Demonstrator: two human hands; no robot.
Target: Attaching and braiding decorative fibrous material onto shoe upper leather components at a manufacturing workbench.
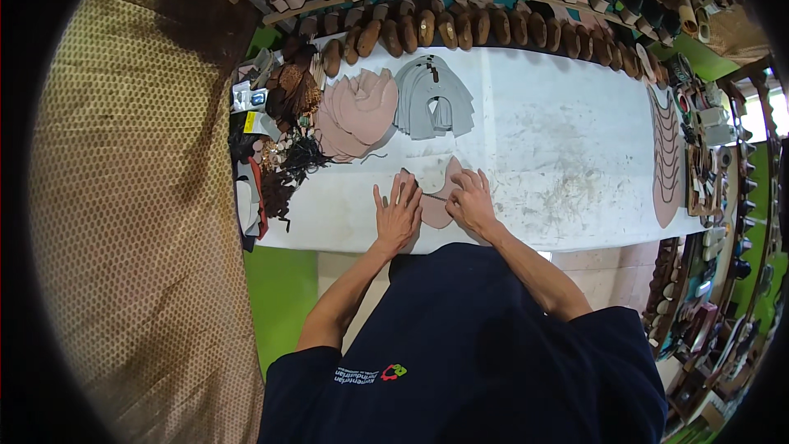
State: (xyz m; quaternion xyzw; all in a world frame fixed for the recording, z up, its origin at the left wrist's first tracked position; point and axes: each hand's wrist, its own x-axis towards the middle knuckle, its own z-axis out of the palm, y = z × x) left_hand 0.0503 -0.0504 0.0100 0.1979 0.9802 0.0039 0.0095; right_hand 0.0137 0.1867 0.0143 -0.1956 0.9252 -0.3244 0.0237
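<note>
A pinkish-beige shoe-upper piece (434, 214) with a pointed top lies on the white table in front of me. Across it runs a thin dark strip (434, 196), reaching from one hand to the other. My left hand (398, 212) rests flat at the piece's left side, fingers stretched and apart, the tips near the strip's left end. Over the right side bends my right hand (471, 201), its fingers curled down and drawn together at the strip's right end. The exact grip under those fingertips is hidden.
Stacks of pink cut pieces (353, 115) and grey curved pieces (434, 94) lie behind my hands. Overlapping pink pieces with dark curved strips (666, 156) lie at the right end. Shoe lasts (464, 30) line the back; dark cords and scraps (300, 152) crowd the left.
</note>
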